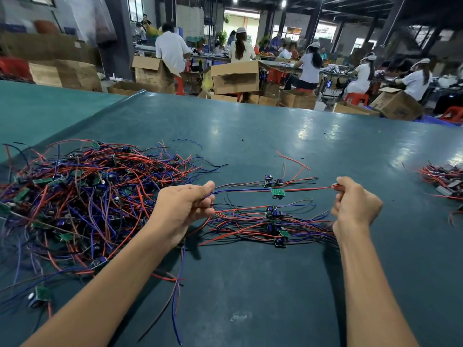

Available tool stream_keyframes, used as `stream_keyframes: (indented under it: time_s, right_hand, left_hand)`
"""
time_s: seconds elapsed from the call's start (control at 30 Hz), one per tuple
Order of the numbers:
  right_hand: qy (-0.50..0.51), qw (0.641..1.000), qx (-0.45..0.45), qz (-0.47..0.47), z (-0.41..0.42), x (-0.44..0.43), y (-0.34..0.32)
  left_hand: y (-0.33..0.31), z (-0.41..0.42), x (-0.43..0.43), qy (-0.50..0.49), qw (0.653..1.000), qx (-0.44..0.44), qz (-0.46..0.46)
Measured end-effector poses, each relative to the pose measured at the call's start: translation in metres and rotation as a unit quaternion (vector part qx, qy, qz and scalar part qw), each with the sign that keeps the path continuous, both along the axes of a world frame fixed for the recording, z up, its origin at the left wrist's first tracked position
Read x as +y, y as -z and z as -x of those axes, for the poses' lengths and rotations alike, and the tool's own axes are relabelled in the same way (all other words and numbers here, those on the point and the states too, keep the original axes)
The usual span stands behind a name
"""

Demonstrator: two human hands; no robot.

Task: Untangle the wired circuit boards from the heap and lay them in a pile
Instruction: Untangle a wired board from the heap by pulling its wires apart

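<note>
A tangled heap of wired circuit boards point(82, 194) with red, blue and black wires fills the left of the green table point(275, 136). A small green circuit board point(278, 192) hangs stretched between my hands. My left hand point(184, 211) pinches its blue wires, and my right hand point(353, 206) pinches its red wire end. Below it, between my hands, lies a pile of untangled boards point(274, 224) with wires spread left and right. One more board point(271, 182) lies just behind the held one.
Another bundle of wired boards point(443, 180) lies at the table's right edge. Loose wires point(175, 284) trail under my left forearm. Beyond the far table edge stand cardboard boxes point(235, 77), red stools and several seated people at benches.
</note>
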State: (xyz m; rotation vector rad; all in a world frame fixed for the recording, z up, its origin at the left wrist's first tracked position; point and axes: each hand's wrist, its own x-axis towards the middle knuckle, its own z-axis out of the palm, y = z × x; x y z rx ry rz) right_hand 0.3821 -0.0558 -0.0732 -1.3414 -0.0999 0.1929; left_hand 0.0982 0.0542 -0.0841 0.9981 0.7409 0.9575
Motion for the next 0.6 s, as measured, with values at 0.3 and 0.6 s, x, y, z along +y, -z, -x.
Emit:
stream_keyframes:
  time_s: [0.3, 0.6]
  right_hand:
    - [-0.066, 0.997, 0.001, -0.039, 0.0004, -0.0032, -0.0019]
    - [-0.118, 0.992, 0.0, -0.036, -0.0032, -0.0064, 0.0006]
  left_hand:
    - [0.0, 0.0007, -0.0004, -0.036, 0.99, 0.036, -0.129]
    - [0.005, 0.0014, 0.0041, -0.072, 0.952, 0.134, -0.264]
